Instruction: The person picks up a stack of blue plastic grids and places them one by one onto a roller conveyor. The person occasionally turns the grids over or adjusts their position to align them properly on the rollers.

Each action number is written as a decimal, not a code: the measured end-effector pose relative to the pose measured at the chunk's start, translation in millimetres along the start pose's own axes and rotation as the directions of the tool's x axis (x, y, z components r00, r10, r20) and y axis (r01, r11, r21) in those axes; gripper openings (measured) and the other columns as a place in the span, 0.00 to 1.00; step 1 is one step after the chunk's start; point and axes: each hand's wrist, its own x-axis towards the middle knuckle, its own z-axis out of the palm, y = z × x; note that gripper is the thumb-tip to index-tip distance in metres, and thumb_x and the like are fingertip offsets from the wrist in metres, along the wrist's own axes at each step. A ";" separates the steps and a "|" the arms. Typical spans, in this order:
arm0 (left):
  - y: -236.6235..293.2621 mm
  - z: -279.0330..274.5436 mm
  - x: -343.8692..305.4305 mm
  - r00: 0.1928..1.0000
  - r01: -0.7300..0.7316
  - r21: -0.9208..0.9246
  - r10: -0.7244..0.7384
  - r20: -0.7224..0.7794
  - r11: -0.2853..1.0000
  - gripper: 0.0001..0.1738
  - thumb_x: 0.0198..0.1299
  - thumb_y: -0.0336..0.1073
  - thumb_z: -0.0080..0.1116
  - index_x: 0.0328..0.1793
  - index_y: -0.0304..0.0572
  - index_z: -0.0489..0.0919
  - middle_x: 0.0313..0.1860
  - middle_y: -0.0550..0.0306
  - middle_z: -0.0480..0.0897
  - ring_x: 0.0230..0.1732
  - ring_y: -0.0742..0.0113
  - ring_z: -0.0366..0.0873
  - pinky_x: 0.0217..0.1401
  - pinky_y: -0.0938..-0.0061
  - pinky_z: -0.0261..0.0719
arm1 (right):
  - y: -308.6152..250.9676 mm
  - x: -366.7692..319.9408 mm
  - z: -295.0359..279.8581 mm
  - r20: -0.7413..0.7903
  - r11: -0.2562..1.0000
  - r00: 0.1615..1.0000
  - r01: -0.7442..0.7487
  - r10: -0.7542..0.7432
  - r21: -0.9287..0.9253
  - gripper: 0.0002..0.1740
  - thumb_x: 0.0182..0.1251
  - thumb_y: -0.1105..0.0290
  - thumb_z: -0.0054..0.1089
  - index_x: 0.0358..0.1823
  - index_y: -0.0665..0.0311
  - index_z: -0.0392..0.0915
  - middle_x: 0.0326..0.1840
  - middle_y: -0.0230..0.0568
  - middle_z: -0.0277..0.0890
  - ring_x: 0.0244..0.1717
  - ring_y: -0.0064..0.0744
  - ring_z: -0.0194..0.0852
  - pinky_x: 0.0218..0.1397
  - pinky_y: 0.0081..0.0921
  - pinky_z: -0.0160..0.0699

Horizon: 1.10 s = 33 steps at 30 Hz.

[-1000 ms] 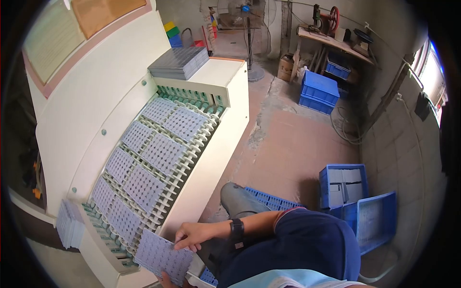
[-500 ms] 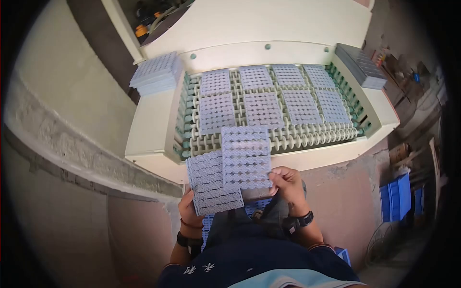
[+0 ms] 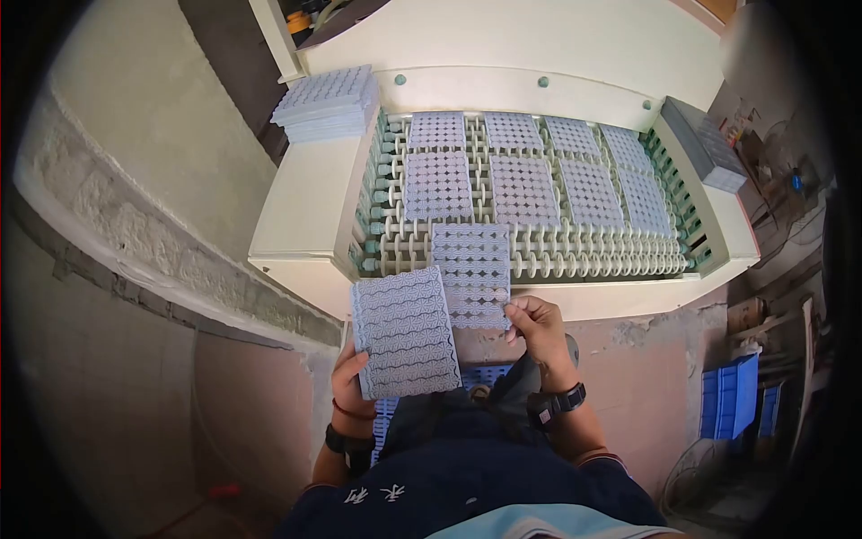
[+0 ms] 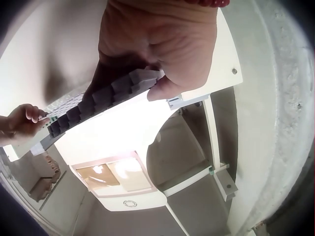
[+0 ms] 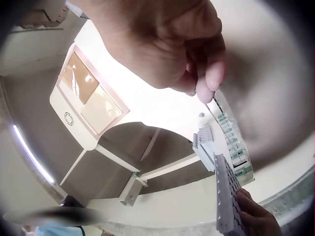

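Note:
My left hand (image 3: 348, 370) grips a thick stack of blue-grey patterned panels (image 3: 406, 332) at its left edge, with the thumb on top. In the left wrist view the stack's scalloped edge (image 4: 103, 98) shows beneath the palm. Between thumb and fingers, my right hand (image 3: 537, 331) pinches the lower right corner of a single perforated panel (image 3: 471, 269). This panel reaches over the front of a roller conveyor (image 3: 539, 260), and the stack overlaps its lower left in the head view. Similar perforated panels (image 3: 523, 190) lie in two rows on the rollers.
A pale stack of panels (image 3: 328, 94) sits on the machine's left ledge (image 3: 310, 193), a darker stack (image 3: 705, 148) on its right ledge. The machine's front rail (image 3: 620, 296) runs before me. Blue crates (image 3: 729, 395) stand at right; a rough wall edge (image 3: 135, 198) is at left.
My view has swung from the right side to face the machine. The right hand has drawn one panel off the stack and moved it out over the rollers' front edge.

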 end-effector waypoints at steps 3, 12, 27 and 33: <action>1.5 2.1 -1.9 1.000 -0.015 0.035 0.015 -0.002 0.999 0.38 0.53 0.39 0.50 0.68 0.24 0.57 0.61 0.37 0.69 0.61 0.48 0.68 0.65 0.61 0.65 | 1.3 14.2 24.3 0.098 0.999 0.995 -0.034 0.035 -0.005 0.08 0.64 0.71 0.58 0.36 0.71 0.77 0.23 0.33 0.75 0.19 0.19 0.73 0.20 0.15 0.74; 4.6 18.9 4.2 0.998 -0.023 0.016 0.024 -0.057 1.000 0.33 0.54 0.29 0.50 0.67 0.26 0.59 0.61 0.39 0.70 0.60 0.51 0.70 0.63 0.62 0.68 | -5.2 23.4 28.4 0.015 0.966 0.998 -0.058 0.064 -0.251 0.14 0.63 0.63 0.61 0.33 0.71 0.79 0.22 0.34 0.75 0.19 0.20 0.75 0.20 0.15 0.74; -4.7 31.0 38.8 1.000 0.014 -0.029 -0.014 0.001 0.999 0.28 0.57 0.23 0.49 0.66 0.33 0.61 0.56 0.43 0.73 0.55 0.53 0.74 0.57 0.61 0.75 | -42.0 16.1 -55.2 -0.156 0.967 0.987 -0.009 -0.032 -0.254 0.12 0.60 0.67 0.62 0.32 0.71 0.81 0.19 0.33 0.76 0.14 0.17 0.69 0.18 0.14 0.68; -2.2 30.6 27.8 0.994 0.003 0.031 0.001 -0.107 1.000 0.28 0.56 0.24 0.50 0.66 0.32 0.62 0.55 0.43 0.73 0.54 0.53 0.75 0.56 0.60 0.76 | -58.7 27.7 -98.0 -0.236 0.713 0.950 -0.020 -0.205 -0.701 0.17 0.58 0.62 0.61 0.29 0.75 0.80 0.16 0.41 0.75 0.16 0.24 0.75 0.23 0.23 0.71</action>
